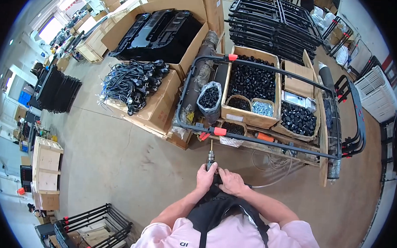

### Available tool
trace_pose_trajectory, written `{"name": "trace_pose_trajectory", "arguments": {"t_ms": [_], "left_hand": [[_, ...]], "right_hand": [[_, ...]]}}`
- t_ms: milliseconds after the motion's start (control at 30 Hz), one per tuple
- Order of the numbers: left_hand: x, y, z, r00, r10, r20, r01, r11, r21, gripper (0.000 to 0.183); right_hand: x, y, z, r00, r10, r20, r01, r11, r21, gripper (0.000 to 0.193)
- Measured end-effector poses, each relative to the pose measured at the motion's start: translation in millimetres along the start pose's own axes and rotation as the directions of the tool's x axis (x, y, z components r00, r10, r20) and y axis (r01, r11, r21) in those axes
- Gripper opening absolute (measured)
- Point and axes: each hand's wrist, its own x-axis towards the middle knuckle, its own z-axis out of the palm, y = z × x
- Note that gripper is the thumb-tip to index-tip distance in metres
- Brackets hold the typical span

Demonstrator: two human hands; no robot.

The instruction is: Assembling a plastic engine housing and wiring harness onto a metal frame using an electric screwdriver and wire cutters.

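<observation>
Both my hands are closed around a power drill (pixel 211 156) with a silver chuck and a thin gold-coloured bit pointing away from me. My left hand (pixel 205 178) wraps its left side, with the thumb along the top. My right hand (pixel 231 182) grips it from the right; the fingers are partly hidden. Beyond the bit lies a black tubular metal frame (pixel 184 97) with red pieces on it, resting across a wooden stand. The bit's tip is close to the near left corner of the frame, beside a red piece (pixel 220 131); whether they touch I cannot tell.
Inside the frame's outline stand a wooden box of black caps (pixel 252 80), a bag of small black parts (pixel 209 98) and a tub of silver screws (pixel 262 108). Cable bundles (pixel 134 83) lie on a carton at left. A pale hose (pixel 273 182) trails rightward. Black frames (pixel 273 29) are stacked behind.
</observation>
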Motion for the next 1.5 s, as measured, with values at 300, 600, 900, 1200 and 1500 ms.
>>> {"name": "trace_pose_trajectory", "arguments": {"t_ms": [300,600,900,1200,1500], "left_hand": [[34.4,21.1,-21.6,0.994,0.060,0.089,-0.074,0.985,0.157,0.055],[41.8,37.9,-32.9,0.984,0.075,0.163,-0.114,0.964,0.240,0.054],[55.6,29.4,-33.6,0.977,0.073,0.201,-0.129,0.951,0.282,0.055],[63.9,35.4,-25.8,0.974,0.055,0.219,-0.128,0.933,0.337,0.062],[75.9,27.3,-22.4,0.979,0.096,0.179,-0.152,0.931,0.332,0.056]], "right_hand": [[27.8,-22.7,6.8,0.993,0.101,-0.069,-0.101,0.995,-0.008,0.072],[38.1,-30.7,6.3,0.977,0.209,-0.043,-0.207,0.978,0.035,0.076],[42.4,-35.8,7.9,0.971,0.226,-0.083,-0.223,0.974,0.049,0.064],[46.6,-30.0,2.7,0.967,0.221,-0.124,-0.216,0.975,0.048,0.065],[53.1,-27.2,1.9,0.972,0.197,-0.127,-0.194,0.980,0.035,0.060]]}}
